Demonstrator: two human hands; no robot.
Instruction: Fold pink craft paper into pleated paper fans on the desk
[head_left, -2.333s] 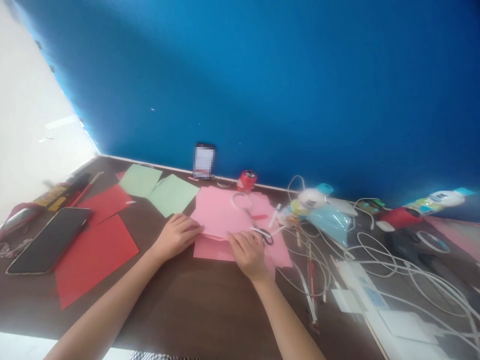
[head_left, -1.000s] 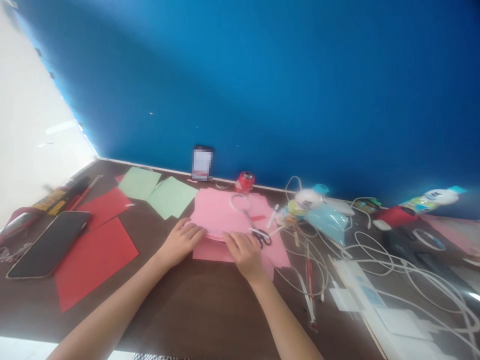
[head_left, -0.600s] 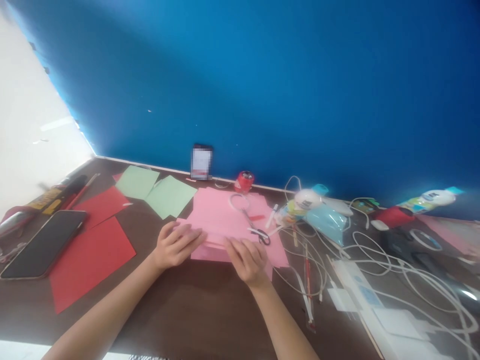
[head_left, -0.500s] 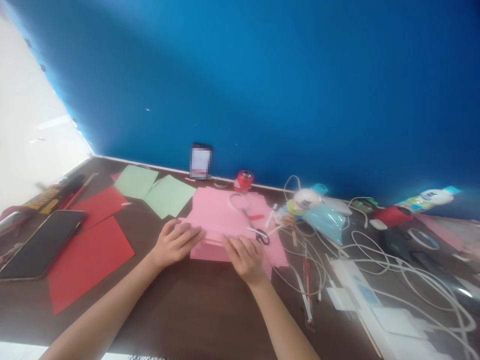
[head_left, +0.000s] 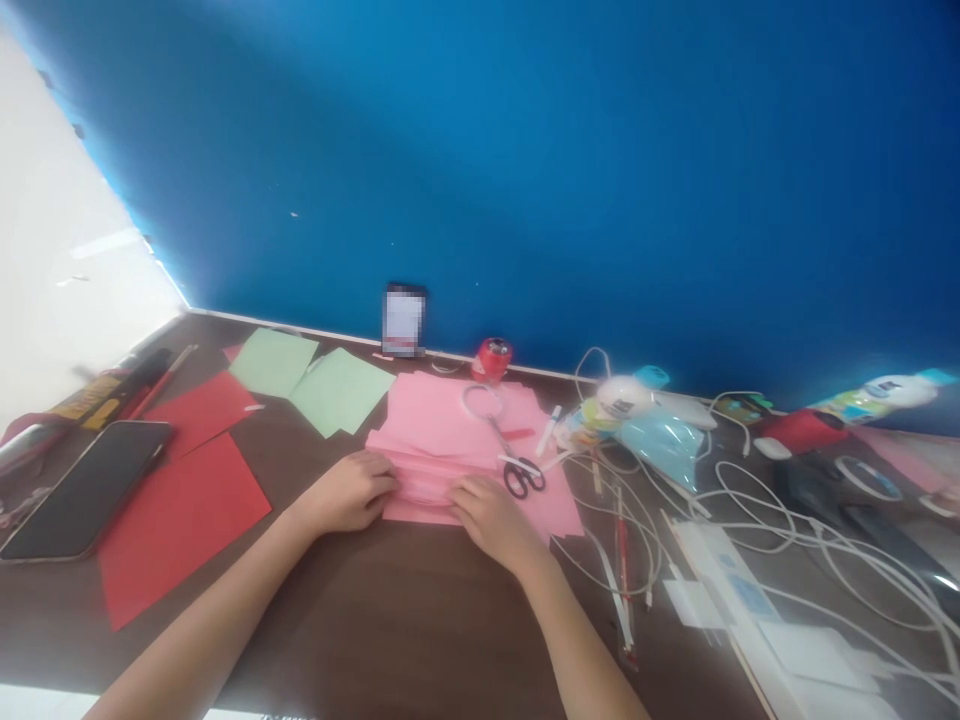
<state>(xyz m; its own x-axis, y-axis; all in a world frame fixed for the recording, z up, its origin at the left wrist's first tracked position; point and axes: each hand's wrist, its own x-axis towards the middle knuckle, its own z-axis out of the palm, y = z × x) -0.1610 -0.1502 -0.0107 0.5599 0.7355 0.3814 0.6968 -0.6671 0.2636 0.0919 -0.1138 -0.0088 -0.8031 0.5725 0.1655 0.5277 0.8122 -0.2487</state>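
A folded pink paper strip (head_left: 421, 484) lies level between my two hands, over other pink sheets (head_left: 427, 410). My left hand (head_left: 358, 491) is closed on its left end, fingers curled over the top. On its right end my right hand (head_left: 487, 510) is closed too, with fingertips bent onto the paper. Both thumbs are mostly hidden. Just beyond my right hand rest black-handled scissors (head_left: 523, 478) on the pink sheets. A roll of clear tape (head_left: 483, 402) sits farther back on the same paper.
Green sheets (head_left: 341, 392) and red sheets (head_left: 187, 525) lie to the left, beside a dark phone (head_left: 86, 490). A red jar (head_left: 492, 360) stands near the blue wall. On the right are a glue bottle (head_left: 619, 400), tangled white cables (head_left: 757, 540) and a power strip (head_left: 724, 570).
My left fingers, stretched along the pink paper before, have curled in around its left end. The strip's pleats show more plainly. My right hand stays at the right end.
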